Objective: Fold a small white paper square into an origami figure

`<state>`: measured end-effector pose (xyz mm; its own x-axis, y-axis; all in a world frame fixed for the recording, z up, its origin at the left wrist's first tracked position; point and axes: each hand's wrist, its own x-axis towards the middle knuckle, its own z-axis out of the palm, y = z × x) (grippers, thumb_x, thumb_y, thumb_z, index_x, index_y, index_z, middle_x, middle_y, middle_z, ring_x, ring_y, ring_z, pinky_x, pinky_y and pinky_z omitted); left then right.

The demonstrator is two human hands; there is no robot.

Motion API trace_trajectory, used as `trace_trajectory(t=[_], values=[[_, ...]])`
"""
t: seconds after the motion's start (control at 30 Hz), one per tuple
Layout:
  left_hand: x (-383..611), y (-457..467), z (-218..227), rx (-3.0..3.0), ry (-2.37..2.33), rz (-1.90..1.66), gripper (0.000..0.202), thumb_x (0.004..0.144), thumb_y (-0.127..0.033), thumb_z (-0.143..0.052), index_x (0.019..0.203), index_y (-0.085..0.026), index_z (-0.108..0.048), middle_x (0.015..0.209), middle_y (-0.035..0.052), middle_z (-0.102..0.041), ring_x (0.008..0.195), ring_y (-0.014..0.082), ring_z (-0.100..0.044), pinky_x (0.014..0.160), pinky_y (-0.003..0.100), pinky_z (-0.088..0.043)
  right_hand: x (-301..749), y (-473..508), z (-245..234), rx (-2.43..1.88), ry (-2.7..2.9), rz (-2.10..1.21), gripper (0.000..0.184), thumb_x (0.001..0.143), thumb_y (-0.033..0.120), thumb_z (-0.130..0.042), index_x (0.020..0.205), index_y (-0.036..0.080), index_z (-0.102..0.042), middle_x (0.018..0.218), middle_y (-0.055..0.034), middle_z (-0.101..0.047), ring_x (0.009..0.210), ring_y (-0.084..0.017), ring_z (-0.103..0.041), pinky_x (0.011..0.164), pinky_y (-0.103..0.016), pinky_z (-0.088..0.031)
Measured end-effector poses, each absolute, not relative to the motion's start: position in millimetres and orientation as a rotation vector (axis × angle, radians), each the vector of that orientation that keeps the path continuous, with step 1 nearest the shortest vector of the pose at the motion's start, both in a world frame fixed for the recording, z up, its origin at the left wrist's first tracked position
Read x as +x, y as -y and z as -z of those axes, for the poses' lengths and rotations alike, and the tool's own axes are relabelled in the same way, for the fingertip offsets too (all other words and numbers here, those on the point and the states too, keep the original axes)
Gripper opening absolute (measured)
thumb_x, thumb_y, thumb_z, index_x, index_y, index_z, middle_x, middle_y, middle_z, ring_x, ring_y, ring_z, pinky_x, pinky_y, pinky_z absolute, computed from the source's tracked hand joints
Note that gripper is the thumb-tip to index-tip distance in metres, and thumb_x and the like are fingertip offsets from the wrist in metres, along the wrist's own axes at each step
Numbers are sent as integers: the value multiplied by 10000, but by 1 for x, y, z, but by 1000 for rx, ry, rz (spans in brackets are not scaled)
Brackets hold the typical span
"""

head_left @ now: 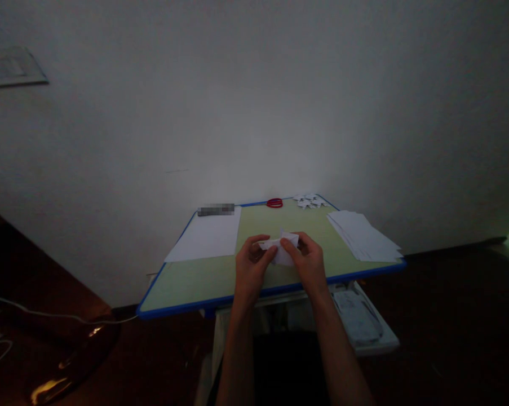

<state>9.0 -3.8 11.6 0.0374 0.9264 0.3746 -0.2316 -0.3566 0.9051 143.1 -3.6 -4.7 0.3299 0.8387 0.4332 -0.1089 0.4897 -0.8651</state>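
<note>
A small piece of folded white paper is held between both hands over the front part of the table. My left hand pinches its left side between thumb and fingers. On the right side, my right hand grips it with the thumb on the near face and the fingers behind. One pointed flap stands up near the right thumb. The exact folds are too small and dim to make out.
The pale green table has a blue edge against the wall. A large white sheet lies left, a pixelated dark object behind it. Red-handled scissors and several folded paper pieces lie at the back; a paper stack right.
</note>
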Motion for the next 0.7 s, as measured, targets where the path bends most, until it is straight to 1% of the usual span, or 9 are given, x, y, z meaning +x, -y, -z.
trace_trajectory(t=[0.07, 0.17, 0.23, 0.3, 0.4, 0.53, 0.7], values=[[9, 3, -11, 1342, -782, -1527, 346, 751, -305, -847, 1040, -171, -713, 799, 20, -741, 722, 143, -677, 679, 231, -512, 143, 3, 5, -822, 1023, -721, 254, 776, 392, -805, 888, 213, -665, 816, 3, -693, 776, -192, -637, 685, -280, -505], [8, 4, -10, 1357, -778, -1519, 295, 750, -300, -848, 986, -161, -739, 816, 35, -758, 742, 146, -688, 705, 235, -516, 142, 3, 4, -780, 998, -765, 397, 728, 363, -849, 1043, 226, -650, 880, -2, -717, 793, -195, -660, 706, -288, -521], [8, 4, -11, 1352, -766, -1501, 287, 744, -302, -851, 969, -158, -744, 858, 54, -779, 779, 164, -708, 736, 251, -529, 142, 4, 3, -793, 1015, -811, 441, 721, 374, -861, 1083, 217, -665, 911, -19, -735, 797, -200, -671, 721, -300, -529], [8, 5, -11, 1350, -768, -1496, 287, 737, -307, -856, 957, -157, -749, 868, 61, -785, 789, 174, -716, 738, 258, -535, 142, 5, 3, -820, 1037, -828, 388, 720, 396, -865, 1016, 201, -707, 911, -33, -748, 801, -205, -677, 732, -306, -529], [7, 5, -11, 1354, -782, -1514, 273, 732, -309, -860, 935, -160, -754, 835, 51, -780, 756, 167, -708, 709, 249, -533, 143, 6, 2, -834, 1058, -829, 309, 716, 410, -868, 901, 195, -747, 869, -34, -755, 795, -209, -678, 732, -305, -521], [7, 4, -10, 1352, -774, -1518, 262, 737, -306, -856, 932, -164, -753, 832, 48, -780, 751, 163, -703, 704, 245, -531, 145, 7, 1, -826, 1053, -838, 269, 695, 390, -880, 851, 200, -770, 817, -23, -755, 753, -207, -672, 703, -300, -511], [6, 2, -9, 1374, -784, -1519, 236, 741, -303, -850, 910, -165, -758, 794, 34, -765, 719, 148, -682, 689, 233, -517, 147, 8, 1, -829, 1141, -805, 188, 762, 357, -829, 843, 201, -763, 808, -7, -729, 776, -193, -647, 722, -280, -483]])
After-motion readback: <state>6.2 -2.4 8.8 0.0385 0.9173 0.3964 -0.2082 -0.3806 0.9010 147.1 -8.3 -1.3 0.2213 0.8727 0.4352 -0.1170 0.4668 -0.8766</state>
